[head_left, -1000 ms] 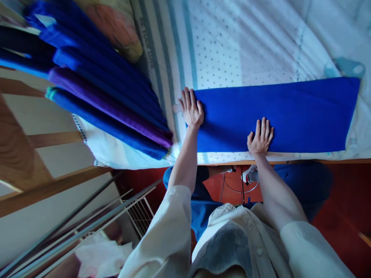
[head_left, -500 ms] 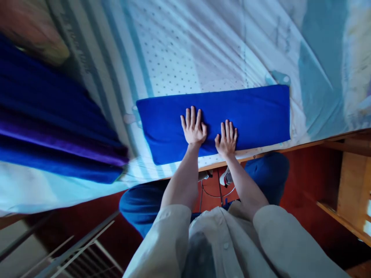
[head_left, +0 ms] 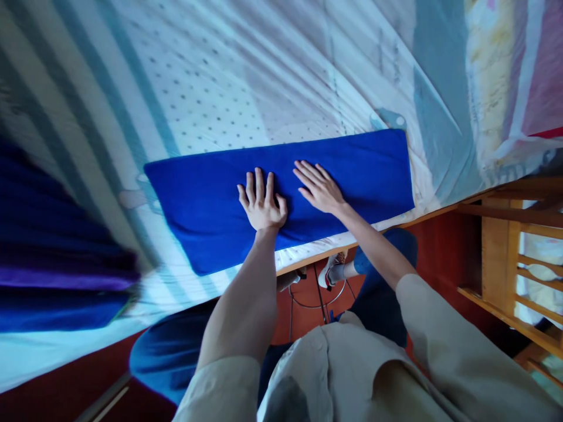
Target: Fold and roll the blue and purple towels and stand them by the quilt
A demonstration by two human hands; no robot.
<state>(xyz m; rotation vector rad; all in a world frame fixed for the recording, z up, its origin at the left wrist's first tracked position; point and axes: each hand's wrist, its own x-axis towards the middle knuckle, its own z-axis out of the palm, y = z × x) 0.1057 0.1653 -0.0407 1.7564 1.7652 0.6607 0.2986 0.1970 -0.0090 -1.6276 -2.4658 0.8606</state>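
Observation:
A long folded bright blue cloth (head_left: 352,170) lies flat along the near edge of a bed with a pale dotted and striped sheet (head_left: 229,88). My left hand (head_left: 262,202) rests flat on the middle of the cloth, fingers spread. My right hand (head_left: 319,187) lies flat on the cloth just to the right of it, fingers pointing left and up. Neither hand grips anything.
A stack of folded blue and purple cloths (head_left: 57,258) sits on the bed at the left, blurred. A wooden frame (head_left: 501,258) stands at the right past the bed's edge. Red floor (head_left: 308,305) and my blue-trousered legs show below.
The view has swung right, so the cloth and stack sit further left in view. My left hand slid from the cloth's left end to its middle; my right hand moved up beside it and turned.

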